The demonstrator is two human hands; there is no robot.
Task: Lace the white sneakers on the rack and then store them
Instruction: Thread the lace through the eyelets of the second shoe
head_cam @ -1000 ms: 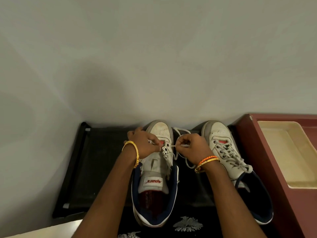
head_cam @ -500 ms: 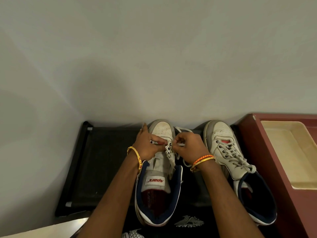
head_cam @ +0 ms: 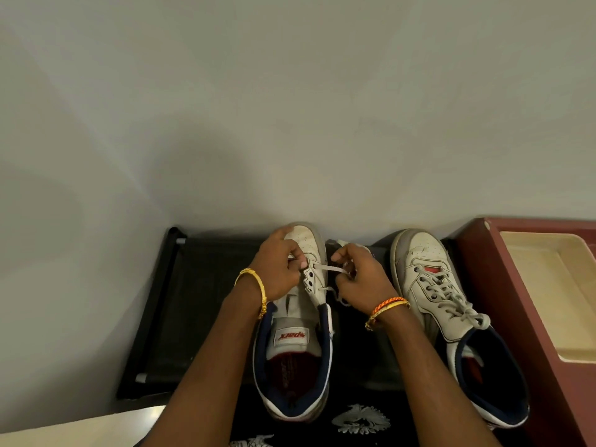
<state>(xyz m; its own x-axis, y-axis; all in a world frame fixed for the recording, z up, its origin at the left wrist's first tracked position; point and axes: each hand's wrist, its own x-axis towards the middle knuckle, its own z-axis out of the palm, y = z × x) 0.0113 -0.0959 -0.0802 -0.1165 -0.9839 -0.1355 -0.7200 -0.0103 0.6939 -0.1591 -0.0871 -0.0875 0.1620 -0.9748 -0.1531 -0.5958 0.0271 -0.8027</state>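
Two white sneakers stand side by side on the black rack [head_cam: 180,304], toes toward the wall. Furthest left, the left hand [head_cam: 277,269] rests over the forefoot of the left sneaker [head_cam: 296,321], fingers curled in a closed grip at the left eyelet flap; what lies in the pinch is hidden. From the eyelets a white lace [head_cam: 329,269] runs across to the right hand [head_cam: 361,279], just beside the shoe's right edge, whose grip pinches the lace taut; a looser strand hangs below it. This shoe's tongue lies open and most eyelets are bare. Beyond the right wrist sits the right sneaker [head_cam: 432,285], fully laced, touched by neither hand. Rightmost is a maroon cabinet [head_cam: 503,304] with a cream tray [head_cam: 554,285].
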